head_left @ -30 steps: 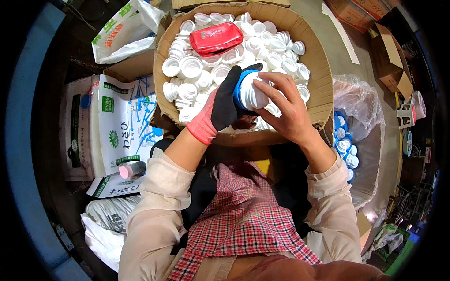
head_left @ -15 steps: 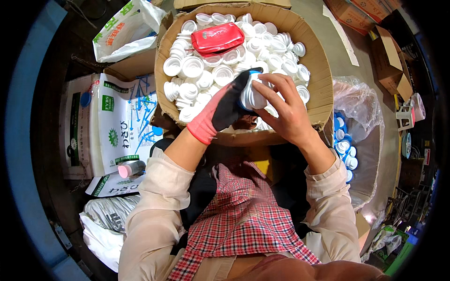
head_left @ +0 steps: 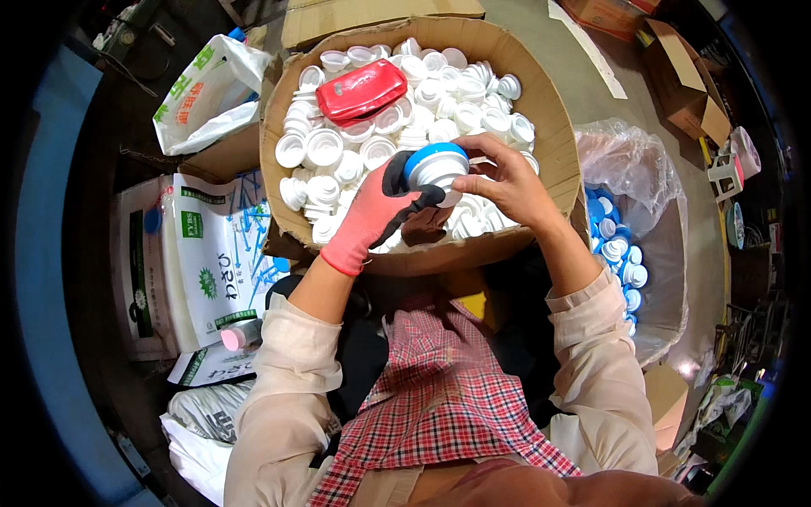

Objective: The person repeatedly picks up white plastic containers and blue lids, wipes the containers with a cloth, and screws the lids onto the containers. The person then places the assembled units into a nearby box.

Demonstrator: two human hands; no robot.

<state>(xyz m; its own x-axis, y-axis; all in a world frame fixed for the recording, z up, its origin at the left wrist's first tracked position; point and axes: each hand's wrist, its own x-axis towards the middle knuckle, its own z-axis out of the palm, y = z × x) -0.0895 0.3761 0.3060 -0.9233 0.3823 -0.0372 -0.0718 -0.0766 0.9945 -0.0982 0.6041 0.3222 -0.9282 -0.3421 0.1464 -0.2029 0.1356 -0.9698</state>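
My left hand, in a pink glove with black-coated palm and fingers, is closed round a white stepped plastic cap with a blue rim. Its blue side is tilted away from me, and the narrower white end points toward me. From the other side my bare right hand pinches the same cap between thumb and fingers. Both hands are above the near part of a large cardboard box full of similar white plastic caps. On the heap at the far side lies a red zippered pouch.
Right of the box stands a plastic-lined carton holding blue-and-white caps. On the left, blue sticks lie on a printed white sheet beside a pink-lidded bottle. A white plastic bag sits at the far left.
The cap has been turned in my hands, so its blue rim now shows fully. My left hand has rolled to show the pink back of the glove. The whole view has shifted slightly.
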